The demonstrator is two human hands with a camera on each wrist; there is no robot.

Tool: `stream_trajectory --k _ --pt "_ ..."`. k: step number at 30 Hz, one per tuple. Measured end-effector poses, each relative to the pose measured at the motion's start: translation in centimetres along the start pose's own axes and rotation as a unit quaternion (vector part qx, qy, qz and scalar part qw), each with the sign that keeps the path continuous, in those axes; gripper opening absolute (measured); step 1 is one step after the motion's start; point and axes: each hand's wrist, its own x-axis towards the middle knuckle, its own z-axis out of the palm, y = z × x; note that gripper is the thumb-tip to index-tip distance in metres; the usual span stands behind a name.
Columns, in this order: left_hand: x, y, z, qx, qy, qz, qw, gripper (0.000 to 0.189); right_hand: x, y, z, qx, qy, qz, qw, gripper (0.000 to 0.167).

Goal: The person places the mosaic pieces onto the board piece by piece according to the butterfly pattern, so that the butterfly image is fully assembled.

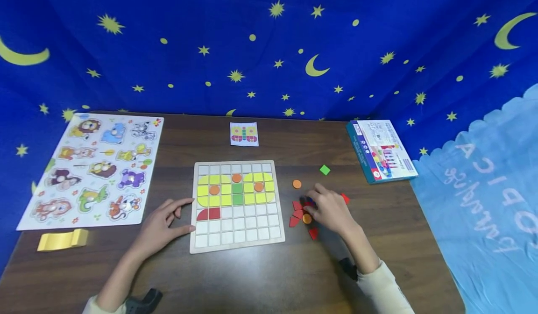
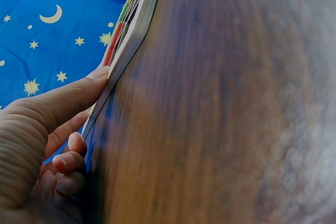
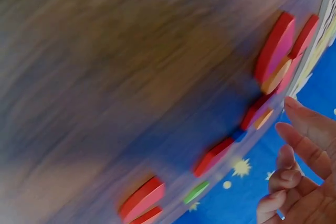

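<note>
Hands at the grid board — one steadying, one sorting loose pieces.

The left hand [image 1: 161, 225] rests against the wooden grid board [image 1: 235, 205], thumb and forefinger spread along its left edge, holding nothing. The right hand [image 1: 332, 211] lies over the red pieces [image 1: 297, 213] just right of the board, fingers loosely bent; whether they pinch one I cannot tell. It looks like the picking step — next would call for lifting one piece cleanly and squaring it to an open cell beside the red ones already laid. All sits on a dark wood table [image 1: 294, 276], an animal puzzle [image 1: 94, 169] at left, a box [image 1: 380, 150] at right, blue starry cloth behind.
</note>
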Motion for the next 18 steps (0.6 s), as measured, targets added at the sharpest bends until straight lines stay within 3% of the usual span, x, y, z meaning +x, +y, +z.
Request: stream_trajectory --k 12,18 --pt "-0.1 -0.2 -0.1 -0.009 0.001 -0.001 1.0 0.063 -0.7 0.9 0.1 -0.008 -0.046 0.015 0.9988 0.03" --pt "0.1 -0.1 -0.1 -0.011 -0.008 -0.01 0.9999 0.063 -0.6 1.3 0.4 -0.024 -0.043 -0.007 0.9987 0.029"
